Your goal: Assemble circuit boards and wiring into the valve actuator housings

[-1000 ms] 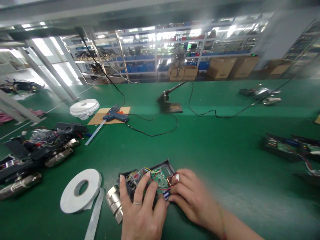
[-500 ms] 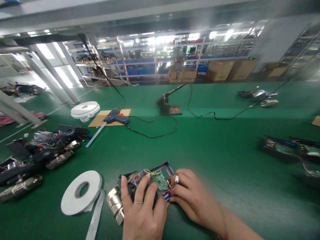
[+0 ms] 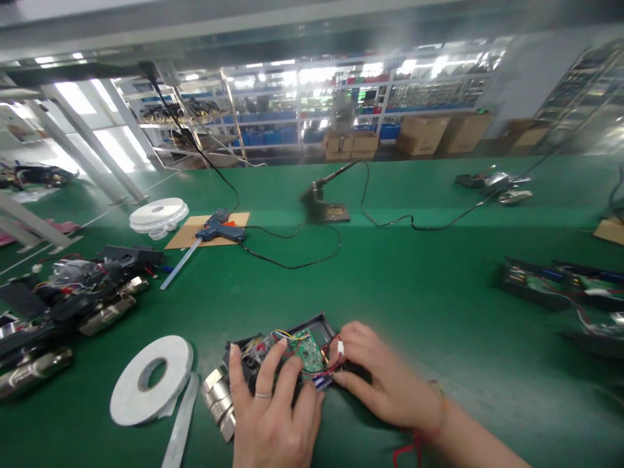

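Observation:
A black open device housing (image 3: 319, 323) lies near the front edge of the green bench, with a green circuit board (image 3: 311, 351) and coloured wires inside and a silver metal fitting (image 3: 218, 398) at its left end. My left hand (image 3: 271, 411) lies over the housing's left part, fingers stretched flat on it, a ring on one finger. My right hand (image 3: 376, 377) rests against the housing's right side, fingers curled and pinched at a small white connector (image 3: 340, 348) on red wires.
A white tape roll (image 3: 146, 383) with a loose strip lies at the left. Several dark assemblies with silver fittings (image 3: 73, 305) sit at far left, more boards (image 3: 556, 286) at right. A blue glue gun (image 3: 219, 227) on cardboard, a soldering stand (image 3: 326, 207) and cables lie beyond.
The view has shifted slightly. Both hands stay on the housing; my right hand's fingers have edged up around the white connector.

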`<state>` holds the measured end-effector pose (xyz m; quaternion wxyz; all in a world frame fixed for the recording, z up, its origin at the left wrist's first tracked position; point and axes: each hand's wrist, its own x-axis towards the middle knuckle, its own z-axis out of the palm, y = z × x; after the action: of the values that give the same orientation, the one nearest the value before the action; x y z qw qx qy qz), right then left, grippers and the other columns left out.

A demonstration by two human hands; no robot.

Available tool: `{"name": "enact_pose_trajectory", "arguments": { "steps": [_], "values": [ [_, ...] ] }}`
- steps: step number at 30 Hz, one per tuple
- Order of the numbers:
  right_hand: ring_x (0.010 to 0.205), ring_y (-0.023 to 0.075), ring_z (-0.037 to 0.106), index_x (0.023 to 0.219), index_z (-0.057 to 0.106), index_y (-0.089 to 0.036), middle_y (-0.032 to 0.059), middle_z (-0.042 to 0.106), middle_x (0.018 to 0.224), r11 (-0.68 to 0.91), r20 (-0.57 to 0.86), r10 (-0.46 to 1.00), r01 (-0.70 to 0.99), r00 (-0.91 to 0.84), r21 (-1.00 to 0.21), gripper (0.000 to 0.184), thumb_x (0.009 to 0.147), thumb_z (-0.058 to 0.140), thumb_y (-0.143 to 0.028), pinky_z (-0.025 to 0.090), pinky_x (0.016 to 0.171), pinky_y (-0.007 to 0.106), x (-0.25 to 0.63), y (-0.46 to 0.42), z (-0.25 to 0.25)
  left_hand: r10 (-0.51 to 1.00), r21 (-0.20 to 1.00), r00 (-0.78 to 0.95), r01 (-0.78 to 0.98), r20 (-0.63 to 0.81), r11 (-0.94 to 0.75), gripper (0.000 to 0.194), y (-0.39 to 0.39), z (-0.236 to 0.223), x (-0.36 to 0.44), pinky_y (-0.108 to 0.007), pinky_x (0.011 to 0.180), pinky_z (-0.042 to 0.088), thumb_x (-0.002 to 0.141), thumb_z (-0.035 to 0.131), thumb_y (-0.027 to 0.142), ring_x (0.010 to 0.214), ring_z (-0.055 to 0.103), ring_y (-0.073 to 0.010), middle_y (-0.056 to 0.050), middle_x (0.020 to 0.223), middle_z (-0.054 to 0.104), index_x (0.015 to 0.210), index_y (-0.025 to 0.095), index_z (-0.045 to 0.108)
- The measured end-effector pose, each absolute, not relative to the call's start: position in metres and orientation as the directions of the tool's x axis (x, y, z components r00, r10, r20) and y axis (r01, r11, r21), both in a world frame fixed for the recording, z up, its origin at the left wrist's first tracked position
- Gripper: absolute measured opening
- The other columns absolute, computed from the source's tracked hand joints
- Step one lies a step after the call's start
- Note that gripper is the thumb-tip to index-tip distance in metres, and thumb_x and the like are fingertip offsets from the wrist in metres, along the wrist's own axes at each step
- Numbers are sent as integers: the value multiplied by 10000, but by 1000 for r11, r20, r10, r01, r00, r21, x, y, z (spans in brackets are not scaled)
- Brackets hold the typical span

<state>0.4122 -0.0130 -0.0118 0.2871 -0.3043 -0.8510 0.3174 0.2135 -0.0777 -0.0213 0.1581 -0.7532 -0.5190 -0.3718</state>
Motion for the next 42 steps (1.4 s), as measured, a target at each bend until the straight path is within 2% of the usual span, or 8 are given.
{"name": "enact_pose_trajectory", "arguments": {
  "steps": [5,10,17,23,29,35,39,42],
  "values": [
    [939,221,517,870,584,-205,38,609,886,552,283,730,294,-622,-780,132,882,518,-91,450,839,374,412,-13,-5,670,140,193,902,717,-409,264,-77,-21,213,-682,1217,84,970,560,328,1129,611,-270,-11,911,757,758,243,694],
    [1021,234,509,883,625,-207,55,597,969,537,231,729,330,-644,-776,137,913,517,-127,437,884,394,409,-15,1,673,149,189,900,715,-411,265,-77,-20,213,-676,1218,80,964,565,325,1117,610,-267,-12,909,756,749,244,695],
    [964,236,490,861,587,-191,53,593,922,570,198,715,395,-671,-720,129,930,490,-141,406,857,405,407,-10,-1,672,142,198,899,714,-415,282,-77,-21,213,-689,1211,86,972,554,318,1120,610,-266,-7,895,759,737,240,687],
    [901,222,522,884,644,-177,56,642,878,618,94,666,476,-740,-626,169,983,507,-180,407,827,368,408,2,5,674,146,211,890,708,-432,301,-77,-19,212,-671,1224,75,984,539,321,1132,610,-264,-10,907,757,746,238,704],
    [803,164,576,808,701,-189,8,692,814,739,-42,477,427,-878,-522,105,894,678,-134,401,818,309,405,27,24,694,151,220,890,685,-431,281,-78,-20,211,-676,1224,73,991,524,318,1138,606,-259,0,930,755,808,253,728],
    [718,183,503,736,730,-200,24,685,735,856,-166,320,360,-933,-371,139,826,700,-98,359,730,328,390,39,41,695,165,208,888,688,-429,277,-78,-21,210,-671,1227,62,982,532,299,1135,603,-255,2,911,745,773,247,707],
    [779,225,513,805,752,-185,70,687,754,879,-192,313,361,-930,-311,103,844,676,-127,323,672,351,384,37,40,695,163,207,889,689,-427,264,-77,-24,213,-672,1228,63,973,530,279,1143,592,-254,2,909,738,766,247,690],
    [815,235,538,811,744,-172,77,691,773,876,-180,331,373,-926,-306,71,841,691,-136,358,691,353,385,38,40,694,156,214,890,688,-429,230,-76,-25,214,-658,1235,55,963,544,284,1154,581,-259,0,926,732,788,251,690]
  ]
}}
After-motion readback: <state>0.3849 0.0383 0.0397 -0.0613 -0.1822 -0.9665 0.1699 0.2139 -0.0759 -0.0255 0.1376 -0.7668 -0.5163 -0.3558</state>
